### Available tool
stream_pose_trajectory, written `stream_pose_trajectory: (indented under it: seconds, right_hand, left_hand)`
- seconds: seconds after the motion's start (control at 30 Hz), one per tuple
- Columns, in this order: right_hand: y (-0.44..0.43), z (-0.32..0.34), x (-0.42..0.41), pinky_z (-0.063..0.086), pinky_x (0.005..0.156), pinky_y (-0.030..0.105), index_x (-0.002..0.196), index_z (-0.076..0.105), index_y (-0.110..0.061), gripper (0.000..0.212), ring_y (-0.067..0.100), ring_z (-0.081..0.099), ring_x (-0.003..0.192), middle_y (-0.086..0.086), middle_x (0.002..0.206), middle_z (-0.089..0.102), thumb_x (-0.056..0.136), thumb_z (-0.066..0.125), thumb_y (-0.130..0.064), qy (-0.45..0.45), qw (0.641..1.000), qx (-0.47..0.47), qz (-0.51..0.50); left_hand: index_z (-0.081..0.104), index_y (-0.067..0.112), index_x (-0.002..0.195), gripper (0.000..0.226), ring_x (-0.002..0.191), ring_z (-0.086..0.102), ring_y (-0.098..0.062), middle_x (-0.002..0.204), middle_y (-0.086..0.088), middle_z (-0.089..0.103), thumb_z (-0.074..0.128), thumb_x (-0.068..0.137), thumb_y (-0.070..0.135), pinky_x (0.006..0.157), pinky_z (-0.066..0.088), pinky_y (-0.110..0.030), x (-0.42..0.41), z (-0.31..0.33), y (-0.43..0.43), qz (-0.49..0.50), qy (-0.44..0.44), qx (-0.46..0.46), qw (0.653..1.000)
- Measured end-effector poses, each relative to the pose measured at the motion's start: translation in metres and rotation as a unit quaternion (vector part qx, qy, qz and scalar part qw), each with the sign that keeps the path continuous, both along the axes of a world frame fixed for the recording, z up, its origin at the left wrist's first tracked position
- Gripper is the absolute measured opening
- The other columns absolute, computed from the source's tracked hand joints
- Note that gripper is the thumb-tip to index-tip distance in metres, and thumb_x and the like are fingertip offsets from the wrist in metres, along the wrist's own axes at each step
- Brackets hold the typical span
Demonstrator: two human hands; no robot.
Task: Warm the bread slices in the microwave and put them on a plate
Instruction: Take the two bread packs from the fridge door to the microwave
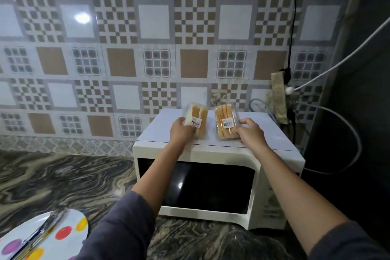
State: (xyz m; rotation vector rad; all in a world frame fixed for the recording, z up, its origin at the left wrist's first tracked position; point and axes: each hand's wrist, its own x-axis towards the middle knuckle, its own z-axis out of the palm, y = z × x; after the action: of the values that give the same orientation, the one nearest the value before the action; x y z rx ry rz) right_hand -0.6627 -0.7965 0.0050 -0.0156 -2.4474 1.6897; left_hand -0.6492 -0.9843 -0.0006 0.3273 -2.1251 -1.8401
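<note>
Patterned wall tiles back a dark, marbled counter on which a white microwave stands with its door shut. Two clear packs of bread slices sit on the microwave's top, side by side and apart, each with a barcode label. The left grip curls its fingers round the near left edge of the left bread pack. The right grip pinches the near right edge of the right bread pack. At the near left, a white plate with coloured dots lies on the counter, a blurred metal utensil across it. A power strip hangs on the wall, far right.
</note>
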Motion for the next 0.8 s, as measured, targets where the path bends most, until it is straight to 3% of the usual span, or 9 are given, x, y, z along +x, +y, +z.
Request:
stream_pose_trajectory:
  seconds: [0.07, 0.13, 0.2, 0.27, 0.37, 0.47, 0.57, 0.7, 0.8]
  right_hand:
    - [0.000, -0.002, -0.003, 0.043, 0.068, 0.027, 0.109, 0.062, -0.013, 0.024, 0.025, 0.060, 0.092, 0.009, 0.108, 0.065, 0.086, 0.056, -0.018, 0.021, 0.998, 0.062, -0.016]
    - [-0.001, -0.005, -0.003, 0.040, 0.077, 0.025, 0.110, 0.064, -0.009, 0.026, 0.026, 0.059, 0.102, 0.009, 0.111, 0.066, 0.086, 0.059, -0.018, 0.034, 0.995, 0.086, -0.030]
    - [0.000, -0.005, -0.001, 0.040, 0.078, 0.025, 0.109, 0.065, -0.007, 0.025, 0.024, 0.058, 0.101, 0.009, 0.112, 0.066, 0.087, 0.059, -0.017, 0.041, 0.994, 0.094, -0.034]
    - [0.000, -0.003, 0.002, 0.041, 0.079, 0.025, 0.111, 0.065, -0.007, 0.026, 0.022, 0.057, 0.097, 0.008, 0.113, 0.066, 0.088, 0.059, -0.017, 0.037, 0.994, 0.101, -0.028]
    - [0.000, 0.002, 0.009, 0.042, 0.084, 0.028, 0.115, 0.063, -0.010, 0.028, 0.025, 0.058, 0.105, 0.008, 0.119, 0.064, 0.088, 0.057, -0.016, 0.024, 0.993, 0.115, -0.020]
    - [-0.001, 0.005, 0.021, 0.040, 0.083, 0.026, 0.116, 0.062, -0.010, 0.028, 0.024, 0.056, 0.109, 0.008, 0.122, 0.062, 0.090, 0.052, -0.016, 0.008, 0.993, 0.119, -0.023]
    - [-0.003, 0.006, 0.038, 0.037, 0.086, 0.024, 0.121, 0.059, -0.011, 0.033, 0.023, 0.051, 0.117, 0.006, 0.129, 0.057, 0.090, 0.049, -0.014, -0.004, 0.992, 0.122, -0.025]
    - [-0.005, 0.002, 0.079, 0.035, 0.094, 0.025, 0.130, 0.053, -0.012, 0.040, 0.023, 0.044, 0.128, 0.005, 0.139, 0.050, 0.090, 0.049, -0.014, 0.002, 0.992, 0.116, -0.050]
    - [-0.002, -0.007, 0.123, 0.036, 0.089, 0.023, 0.130, 0.053, -0.013, 0.041, 0.023, 0.047, 0.124, 0.006, 0.138, 0.050, 0.090, 0.050, -0.013, 0.010, 0.990, 0.102, -0.094]
  left_hand:
    - [0.059, 0.013, 0.096, 0.016, 0.100, 0.063, -0.033, 0.099, -0.010, 0.064, 0.056, 0.082, 0.005, 0.091, 0.050, -0.046, 0.000, -0.001, -0.001, 0.009, 0.001, -0.047, 0.999]
    - [0.059, 0.009, 0.106, 0.020, 0.102, 0.061, -0.029, 0.101, -0.008, 0.063, 0.057, 0.086, 0.011, 0.090, 0.049, -0.039, 0.001, -0.003, -0.002, 0.008, 0.001, -0.095, 0.995]
    - [0.057, 0.005, 0.114, 0.027, 0.106, 0.058, -0.029, 0.111, -0.011, 0.063, 0.054, 0.090, 0.017, 0.085, 0.043, -0.031, 0.001, -0.005, -0.003, 0.009, 0.000, -0.150, 0.989]
    - [0.055, 0.002, 0.115, 0.029, 0.108, 0.056, -0.030, 0.117, -0.013, 0.061, 0.050, 0.092, 0.019, 0.080, 0.038, -0.028, 0.002, -0.007, -0.005, 0.007, -0.003, -0.177, 0.984]
    - [0.055, 0.001, 0.116, 0.029, 0.108, 0.055, -0.030, 0.121, -0.016, 0.059, 0.048, 0.093, 0.019, 0.079, 0.037, -0.028, 0.006, -0.004, -0.009, -0.007, -0.007, -0.195, 0.981]
    - [0.046, -0.001, 0.128, 0.037, 0.123, 0.046, -0.031, 0.136, -0.017, 0.048, 0.045, 0.096, 0.017, 0.094, 0.037, -0.033, 0.018, 0.000, -0.013, -0.030, -0.009, -0.210, 0.977]
    - [0.031, 0.000, 0.141, 0.047, 0.137, 0.032, -0.028, 0.149, -0.015, 0.033, 0.040, 0.098, 0.017, 0.110, 0.025, -0.033, 0.036, 0.002, -0.020, -0.045, -0.007, -0.218, 0.975]
    - [0.031, 0.001, 0.142, 0.047, 0.141, 0.025, -0.025, 0.152, -0.013, 0.027, 0.040, 0.097, 0.015, 0.114, 0.020, -0.033, 0.068, 0.001, -0.021, -0.042, 0.036, -0.216, 0.975]
    - [0.038, 0.002, 0.139, 0.044, 0.137, 0.031, -0.024, 0.148, -0.011, 0.034, 0.042, 0.096, 0.013, 0.112, 0.024, -0.032, 0.102, 0.000, -0.011, -0.056, 0.084, -0.218, 0.971]
